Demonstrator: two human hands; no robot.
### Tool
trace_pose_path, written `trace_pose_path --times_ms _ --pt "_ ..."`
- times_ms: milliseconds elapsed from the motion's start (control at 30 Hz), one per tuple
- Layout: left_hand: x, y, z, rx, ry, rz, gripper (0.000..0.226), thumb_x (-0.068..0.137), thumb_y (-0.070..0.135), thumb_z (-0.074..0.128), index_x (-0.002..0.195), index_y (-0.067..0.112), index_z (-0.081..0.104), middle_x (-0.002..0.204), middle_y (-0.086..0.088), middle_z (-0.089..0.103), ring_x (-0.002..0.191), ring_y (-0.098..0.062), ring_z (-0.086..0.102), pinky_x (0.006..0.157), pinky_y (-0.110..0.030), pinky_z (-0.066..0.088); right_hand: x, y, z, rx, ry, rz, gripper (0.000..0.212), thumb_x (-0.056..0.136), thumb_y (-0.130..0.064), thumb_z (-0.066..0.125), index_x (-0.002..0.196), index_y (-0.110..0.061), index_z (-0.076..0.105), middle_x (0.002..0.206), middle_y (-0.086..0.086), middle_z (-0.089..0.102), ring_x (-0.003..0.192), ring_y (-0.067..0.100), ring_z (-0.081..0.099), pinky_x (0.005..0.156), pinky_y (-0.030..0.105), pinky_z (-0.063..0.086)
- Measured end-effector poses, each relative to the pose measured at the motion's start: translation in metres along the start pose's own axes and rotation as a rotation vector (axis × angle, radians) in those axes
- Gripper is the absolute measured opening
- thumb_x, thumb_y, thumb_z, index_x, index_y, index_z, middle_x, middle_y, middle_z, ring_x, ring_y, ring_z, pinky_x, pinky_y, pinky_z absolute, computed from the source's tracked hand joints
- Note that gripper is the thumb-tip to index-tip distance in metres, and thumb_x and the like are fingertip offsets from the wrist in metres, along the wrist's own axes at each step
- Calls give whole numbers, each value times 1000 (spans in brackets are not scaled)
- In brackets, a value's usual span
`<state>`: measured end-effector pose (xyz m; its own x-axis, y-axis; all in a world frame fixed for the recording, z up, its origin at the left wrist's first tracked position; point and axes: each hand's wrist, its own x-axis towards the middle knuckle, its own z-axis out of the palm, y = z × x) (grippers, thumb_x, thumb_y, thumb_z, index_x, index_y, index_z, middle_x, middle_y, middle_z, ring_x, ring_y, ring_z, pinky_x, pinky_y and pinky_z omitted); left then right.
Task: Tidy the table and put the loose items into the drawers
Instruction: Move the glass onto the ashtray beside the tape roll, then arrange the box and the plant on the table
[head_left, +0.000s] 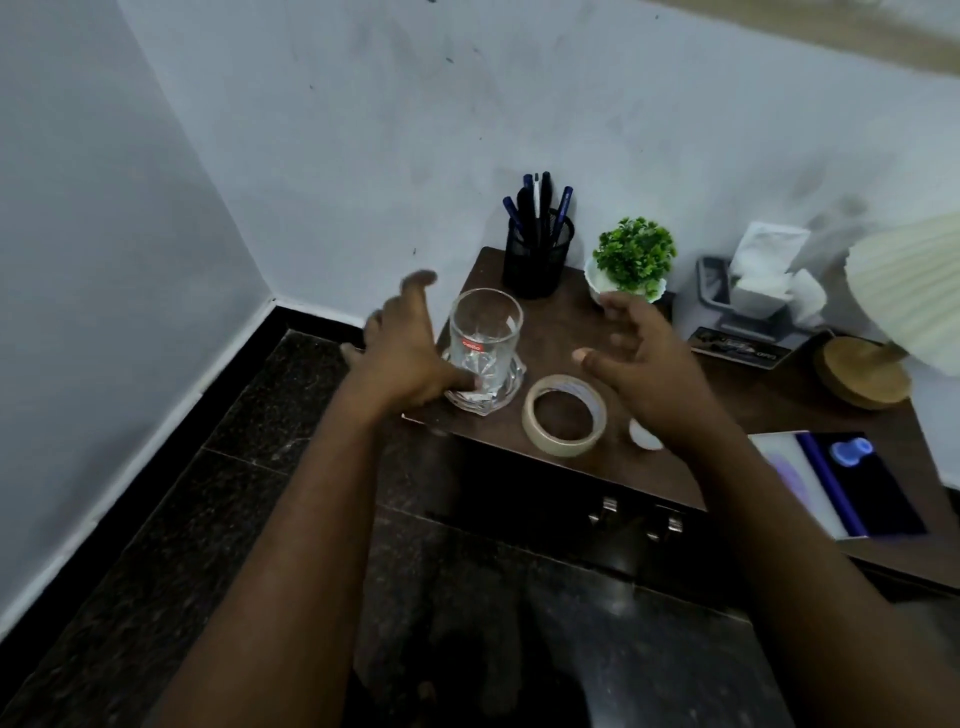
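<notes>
A clear drinking glass (484, 338) with a red label stands on a glass dish (506, 397) at the left corner of the brown table (566, 322). My left hand (405, 348) is spread open beside the glass, its thumb at the base. A roll of tan tape (563, 415) lies flat near the front edge. My right hand (644, 358) hovers open above the table, right of the tape, holding nothing. A small white object (644, 434) shows under my right wrist. Two metal drawer handles (636, 517) show on the dark front below.
At the back stand a black mesh pen holder (537, 254), a small potted plant (631, 260) and a tissue box (753, 283). A lamp with a wooden base (862, 371) and a tablet (852, 480) sit on the right. The wall corner and dark floor lie to the left.
</notes>
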<state>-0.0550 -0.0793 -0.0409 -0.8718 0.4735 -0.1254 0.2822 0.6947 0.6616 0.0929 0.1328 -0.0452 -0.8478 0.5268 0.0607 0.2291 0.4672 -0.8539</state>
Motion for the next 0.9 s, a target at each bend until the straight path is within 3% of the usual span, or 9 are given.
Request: trace_pose_path --times_ms 100,200,333,467,633,733,833,900 --pt "-20 22 -15 -119 201 117 110 56 33 94 142 39 25 146 -5 40 140 -30 37 111 -57 36 -12 11 -42 -167 119 40 46 88 -20 76 132 -19 62 125 -2 66 112 19 63 100 43 52" --pt "-42 49 -11 -175 316 276 98 59 34 87 137 42 28 141 6 37 134 -21 35 97 -44 30 -22 19 -72 -223 191 94 36 89 -19 74 124 -17 68 121 3 71 111 22 67 98 45 54" --pt "-63 78 19 -101 363 450 104 64 44 87 149 43 28 150 5 31 136 -24 34 98 -44 30 -39 21 -106 -249 283 89 26 86 -11 70 111 -20 71 107 -4 73 104 18 69 93 37 54" --pt "-73 108 63 11 413 556 79 73 46 81 142 34 45 144 -2 40 126 -33 44 101 -52 42 -61 26 -146 -268 354 125 29 84 -9 73 113 -13 73 109 6 75 102 22 70 92 36 54" --pt "-86 135 115 86 243 626 45 82 49 75 122 30 67 137 -1 50 118 -31 48 97 -48 44 -93 46 -187 -242 395 229 26 85 -12 73 108 -24 73 108 -1 74 97 17 70 73 15 48" --pt "-94 151 144 106 68 672 48 85 48 74 127 28 66 133 1 55 116 -29 52 96 -44 45 -110 64 -202 -295 404 312 31 87 -17 70 117 -22 71 118 2 72 109 20 67 91 29 50" --pt "-104 164 171 -1 -186 639 53 88 44 75 132 19 63 132 -3 60 122 -23 56 100 -34 45 -115 83 -207 -372 374 376 30 91 -18 66 121 -17 70 120 7 71 111 26 65 86 28 46" --pt "-111 172 190 -64 -259 545 48 88 43 73 126 15 63 126 -4 63 118 -21 59 96 -36 48 -112 95 -207 -390 341 418 27 92 -15 64 118 -14 70 118 9 71 109 27 64 83 27 44"
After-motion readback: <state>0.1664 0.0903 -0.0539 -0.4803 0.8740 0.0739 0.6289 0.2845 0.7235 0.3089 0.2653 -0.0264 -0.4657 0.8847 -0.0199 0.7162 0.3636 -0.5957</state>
